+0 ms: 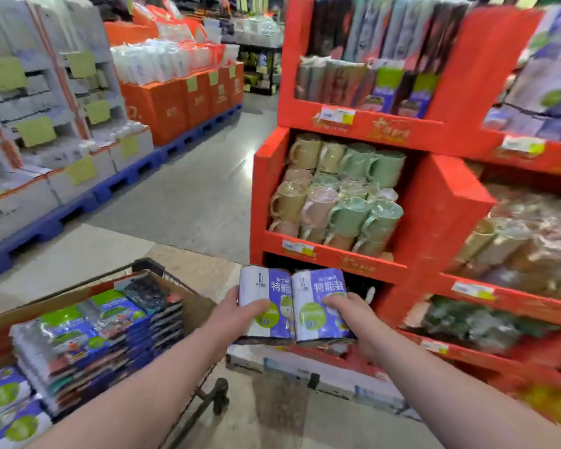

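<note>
Both my hands hold purple-and-white packs in front of me, low before a red display stand. My left hand [240,314] grips the left pack [266,293] with its thumb across the front. My right hand [348,314] grips the right pack [318,306], thumb on top and fingers underneath. The two packs sit side by side, touching. To the left, a shopping cart [149,265] holds a cardboard box with stacks of similar flat packs [88,332].
The red display stand [434,202] on the right carries bundled mugs [340,192], rolled goods above and wrapped items further right. Across the grey aisle floor [188,196], blue pallets [127,176] bear white and orange boxes.
</note>
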Motion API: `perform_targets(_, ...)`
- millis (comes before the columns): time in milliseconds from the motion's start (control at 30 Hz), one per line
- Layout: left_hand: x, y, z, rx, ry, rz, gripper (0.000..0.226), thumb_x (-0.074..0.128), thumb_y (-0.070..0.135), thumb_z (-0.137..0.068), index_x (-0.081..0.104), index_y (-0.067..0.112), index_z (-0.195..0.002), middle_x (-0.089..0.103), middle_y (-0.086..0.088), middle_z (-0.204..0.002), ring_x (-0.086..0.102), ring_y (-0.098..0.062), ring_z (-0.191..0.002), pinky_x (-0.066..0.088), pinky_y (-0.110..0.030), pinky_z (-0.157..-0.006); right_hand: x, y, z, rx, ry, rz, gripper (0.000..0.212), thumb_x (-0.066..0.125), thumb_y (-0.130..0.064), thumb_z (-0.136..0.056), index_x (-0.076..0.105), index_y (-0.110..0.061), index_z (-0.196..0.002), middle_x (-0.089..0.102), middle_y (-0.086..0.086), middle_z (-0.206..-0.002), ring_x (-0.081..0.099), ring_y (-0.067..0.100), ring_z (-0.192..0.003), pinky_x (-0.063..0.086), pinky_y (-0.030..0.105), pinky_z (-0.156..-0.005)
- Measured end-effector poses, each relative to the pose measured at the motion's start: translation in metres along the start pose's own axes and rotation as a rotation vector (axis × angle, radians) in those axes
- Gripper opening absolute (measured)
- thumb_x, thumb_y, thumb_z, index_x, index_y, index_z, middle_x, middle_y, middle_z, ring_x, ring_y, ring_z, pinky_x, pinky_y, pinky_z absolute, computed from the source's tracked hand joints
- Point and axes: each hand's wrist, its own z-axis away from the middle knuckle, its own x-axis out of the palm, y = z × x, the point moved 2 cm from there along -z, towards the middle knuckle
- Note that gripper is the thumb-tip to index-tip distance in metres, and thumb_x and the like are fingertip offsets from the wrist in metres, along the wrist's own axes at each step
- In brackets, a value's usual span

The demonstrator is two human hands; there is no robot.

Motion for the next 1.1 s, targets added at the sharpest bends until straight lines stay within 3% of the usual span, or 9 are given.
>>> perform_targets(133, 0.098, 0.026, -0.004, 0.057, -0.14, -0.054, 0.042, 0.074, 0.023, -0.082, 0.054, 0.02, -0.119, 0.071, 0.001, -0.103, 0.07, -0.018, -0.088, 0.056, -0.038, -0.085, -0.103, 0.018, 0.009, -0.059, 0.124, -0.075, 0.078, 0.07, -0.05, -0.047, 0.061, -0.011, -0.114, 0.067, 0.012, -0.11, 0.065, 0.03, -0.096, 0.054, 0.041, -0.082)
perform_targets(333, 0.256, 0.054, 0.013, 0.117, -0.291, -0.076, 0.03, 0.061, 0.017, -0.093, 0.051, 0.015, -0.12, 0.059, 0.011, -0.095, 0.054, -0.006, -0.087, 0.045, -0.02, -0.066, -0.25, 0.029, 0.047, -0.087, 0.261, -0.164, 0.035, 0.072, -0.032, -0.083, 0.064, -0.012, -0.111, 0.073, 0.006, -0.1, 0.069, 0.023, -0.092, 0.053, 0.032, -0.076)
perform_targets(400, 0.301, 0.067, 0.021, 0.129, -0.325, -0.079, 0.034, 0.066, 0.022, -0.089, 0.051, 0.011, -0.117, 0.058, 0.009, -0.1, 0.049, -0.004, -0.094, 0.045, -0.021, -0.079, -0.292, 0.031, 0.057, -0.12, 0.309, -0.177, 0.032, 0.074, -0.033, -0.081, 0.065, -0.012, -0.104, 0.073, 0.005, -0.093, 0.068, 0.021, -0.084, 0.052, 0.029, -0.072)
perform_targets(467, 0.342, 0.072, 0.02, 0.13, -0.353, -0.061, 0.065, 0.077, 0.039, -0.07, 0.054, 0.012, -0.125, 0.068, 0.002, -0.105, 0.065, -0.014, -0.091, 0.054, -0.033, -0.087, -0.33, 0.035, 0.064, -0.126, 0.353, -0.194, 0.056, 0.08, -0.045, -0.065, 0.066, -0.01, -0.106, 0.073, 0.008, -0.097, 0.069, 0.026, -0.089, 0.055, 0.037, -0.084)
perform_targets(500, 0.359, 0.076, 0.023, 0.141, -0.365, -0.06, 0.065, 0.078, 0.04, -0.068, 0.055, 0.015, -0.123, 0.069, 0.0, -0.106, 0.068, -0.017, -0.089, 0.056, -0.035, -0.083, -0.348, 0.035, 0.067, -0.128, 0.373, -0.198, 0.058, 0.08, -0.045, -0.063, 0.066, -0.01, -0.107, 0.073, 0.01, -0.099, 0.069, 0.029, -0.092, 0.055, 0.042, -0.089)
perform_targets(567, 0.391, 0.081, 0.025, 0.167, -0.409, -0.047, 0.045, 0.075, 0.029, -0.079, 0.055, 0.019, -0.118, 0.069, -0.001, -0.105, 0.068, -0.015, -0.087, 0.056, -0.027, -0.075, -0.382, 0.035, 0.073, -0.145, 0.382, -0.209, 0.034, 0.075, -0.029, -0.079, 0.067, -0.007, -0.104, 0.073, 0.013, -0.096, 0.069, 0.029, -0.086, 0.053, 0.043, -0.088)
perform_targets(667, 0.425, 0.094, 0.027, 0.199, -0.418, -0.074, 0.068, 0.077, 0.042, -0.063, 0.054, 0.022, -0.124, 0.07, 0.001, -0.111, 0.07, -0.018, -0.095, 0.055, -0.039, -0.089, -0.422, 0.032, 0.074, -0.183, 0.38, -0.222, 0.024, 0.068, -0.022, -0.086, 0.069, -0.006, -0.105, 0.074, 0.013, -0.096, 0.071, 0.027, -0.084, 0.056, 0.038, -0.082)
perform_targets(800, 0.458, 0.119, 0.013, 0.243, -0.442, -0.087, 0.045, 0.07, 0.025, -0.086, 0.053, 0.02, -0.128, 0.069, 0.0, -0.114, 0.07, -0.017, -0.096, 0.056, -0.032, -0.082, -0.458, 0.023, 0.06, -0.218, 0.399, -0.253, 0.039, 0.073, -0.031, -0.082, 0.066, -0.008, -0.114, 0.074, 0.008, -0.101, 0.071, 0.026, -0.094, 0.053, 0.042, -0.092)
perform_targets(1100, 0.551, 0.206, -0.044, 0.403, -0.596, -0.07, 0.026, 0.062, 0.018, -0.092, 0.056, 0.022, -0.118, 0.07, 0.002, -0.104, 0.07, -0.008, -0.081, 0.056, -0.024, -0.073, -0.548, -0.042, 0.03, -0.325, 0.581, -0.242, 0.055, 0.075, -0.049, -0.073, 0.066, -0.013, -0.113, 0.073, 0.007, -0.104, 0.068, 0.029, -0.1, 0.051, 0.048, -0.096)
